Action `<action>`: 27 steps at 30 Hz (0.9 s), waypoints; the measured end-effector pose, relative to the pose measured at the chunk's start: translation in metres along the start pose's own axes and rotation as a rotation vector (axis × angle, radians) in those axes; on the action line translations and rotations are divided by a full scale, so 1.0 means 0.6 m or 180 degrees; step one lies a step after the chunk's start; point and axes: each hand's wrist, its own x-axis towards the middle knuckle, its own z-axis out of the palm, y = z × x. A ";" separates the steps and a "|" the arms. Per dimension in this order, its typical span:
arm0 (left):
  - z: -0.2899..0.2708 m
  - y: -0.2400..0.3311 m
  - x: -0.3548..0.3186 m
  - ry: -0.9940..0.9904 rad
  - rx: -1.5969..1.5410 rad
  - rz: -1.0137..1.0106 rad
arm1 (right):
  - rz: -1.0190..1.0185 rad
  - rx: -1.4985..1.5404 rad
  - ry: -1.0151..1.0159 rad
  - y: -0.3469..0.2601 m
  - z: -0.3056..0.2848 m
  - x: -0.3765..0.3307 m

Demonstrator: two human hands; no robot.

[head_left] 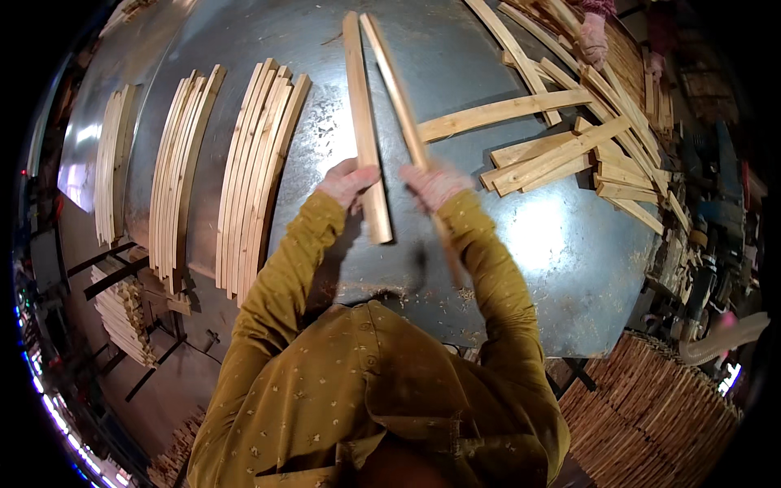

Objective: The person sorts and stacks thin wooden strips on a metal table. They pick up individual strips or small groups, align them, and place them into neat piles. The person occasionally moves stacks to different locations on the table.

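My left hand (348,180), in a pinkish glove, is closed around the lower part of a wooden strip (361,98) that lies lengthwise over the metal table. Beside it, my right hand (435,183), gloved too and slightly blurred, grips a second wooden strip (394,91). This one slants, its far end close to the first strip's far end and its near end smeared by motion beneath my right forearm. The two strips spread apart toward me. Just right of my right hand, a loose wooden slat (504,114) reaches toward a jumbled pile.
Three rows of strips stand left: a near bundle (259,171), a middle bundle (184,171) and a far-left bundle (112,167). A messy heap of slats (561,156) covers the right side of the metal table (455,49). Another person's gloved hand (593,42) touches wood there. Stacked wood (651,415) sits lower right.
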 end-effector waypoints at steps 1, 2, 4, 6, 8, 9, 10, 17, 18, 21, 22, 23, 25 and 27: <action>-0.013 0.008 -0.019 0.0322 0.0701 -0.0119 | 0.0288 -0.1084 0.0608 -0.009 -0.031 0.015; -0.042 -0.015 -0.024 0.0663 0.1611 0.0007 | 0.0198 -0.1645 0.1173 -0.026 -0.077 0.014; -0.084 -0.062 -0.041 0.1048 0.2778 0.0089 | 0.0012 -0.2197 0.1697 0.024 -0.169 0.066; -0.106 -0.070 -0.101 0.1244 0.3125 -0.0029 | -0.0674 -0.3418 0.1650 0.074 -0.224 0.121; -0.104 -0.076 -0.158 0.1656 0.3231 0.0134 | -0.0660 -0.4129 0.1503 0.091 -0.247 0.151; -0.119 -0.092 -0.172 0.1693 0.3148 0.0348 | -0.0808 -0.4241 0.1617 0.129 -0.246 0.186; -0.192 -0.185 -0.171 0.1847 0.3077 0.0997 | -0.1065 -0.4347 0.1702 0.136 -0.241 0.213; -0.182 -0.152 -0.198 0.2777 0.4765 0.1728 | -0.1608 -0.2960 0.1164 -0.032 -0.201 0.073; -0.156 -0.131 -0.188 0.2745 0.4689 0.2268 | -0.1915 -0.2571 0.1461 -0.062 -0.194 0.046; -0.050 -0.067 -0.112 0.1293 0.2180 0.2132 | -0.1449 -0.1391 0.0729 -0.190 -0.178 -0.024; -0.005 -0.033 -0.092 0.0981 0.1994 0.2019 | -0.1411 -0.0801 0.0787 -0.205 -0.154 -0.013; 0.040 0.002 -0.081 0.0640 0.1931 0.1769 | -0.1357 -0.0226 0.0832 -0.214 -0.131 0.001; 0.070 -0.004 -0.032 -0.0582 0.0031 0.1824 | -0.1322 0.0339 0.0799 -0.225 -0.107 0.007; 0.089 0.007 -0.019 -0.1175 -0.0963 0.0864 | -0.1096 0.0461 0.0852 -0.212 -0.100 0.031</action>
